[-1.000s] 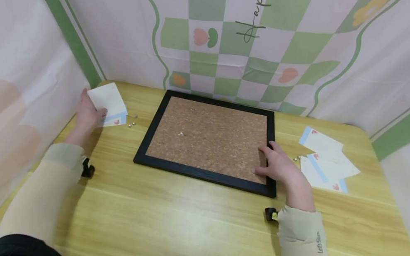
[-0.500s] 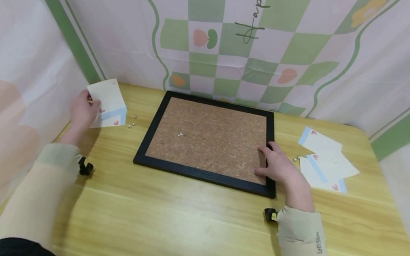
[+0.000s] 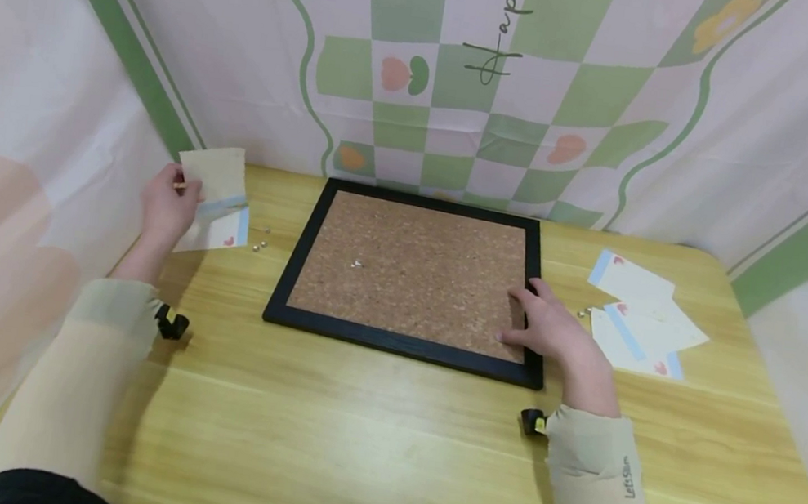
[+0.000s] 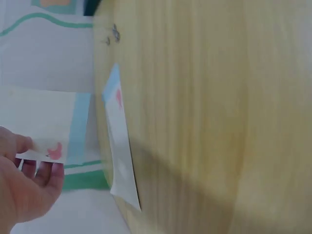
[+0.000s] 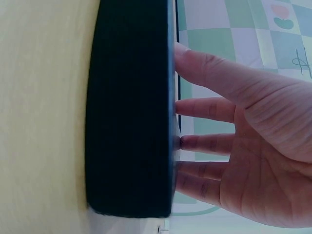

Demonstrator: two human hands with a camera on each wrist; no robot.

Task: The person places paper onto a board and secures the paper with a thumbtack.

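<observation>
At the table's left, my left hand pinches a cream note card by its near left edge. In the left wrist view the card stands lifted, its blue stripe and pink print showing. A second card lies flat below it. My right hand rests on the right side of the black-framed cork board, fingers and thumb spread over its edge. From the right wrist, the straight fingers touch the board past the dark frame.
Small metallic pins lie beside the left cards. More small pins sit by several overlapping cards on the right. A tiny clear or silvery piece is on the cork. A printed curtain hangs behind the wooden table.
My left hand has lifted one card off the other, raising it and tilting it up toward the curtain. The lower card has come into view. My right hand and the board have stayed put.
</observation>
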